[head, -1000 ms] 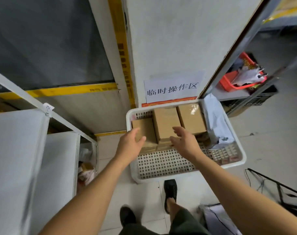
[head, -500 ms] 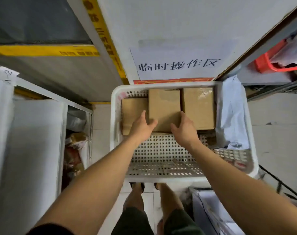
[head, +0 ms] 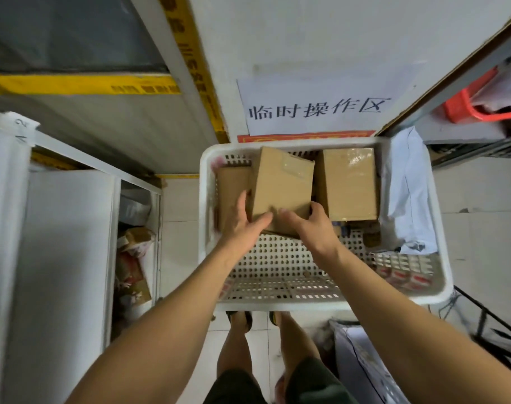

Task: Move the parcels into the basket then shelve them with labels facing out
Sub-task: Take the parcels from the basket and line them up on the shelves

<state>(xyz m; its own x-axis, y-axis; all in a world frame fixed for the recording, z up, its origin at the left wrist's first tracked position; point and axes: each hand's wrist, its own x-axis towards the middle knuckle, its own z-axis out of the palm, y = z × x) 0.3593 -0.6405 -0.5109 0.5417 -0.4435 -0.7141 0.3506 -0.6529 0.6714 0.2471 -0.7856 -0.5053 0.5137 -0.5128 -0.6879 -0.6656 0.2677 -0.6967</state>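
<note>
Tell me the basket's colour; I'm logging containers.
White, perforated plastic basket, seen in the head view.

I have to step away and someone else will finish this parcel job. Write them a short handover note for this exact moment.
Left hand and right hand both grip the near end of the middle cardboard box, which sits tilted in the white basket.
A second box lies to its left, a third box to its right, and a pale mailer bag leans against the right wall.
Done: these parcels are in the basket.
Left: shelve them on the shelving at left, labels facing out. No label shows on the boxes from here.
</note>
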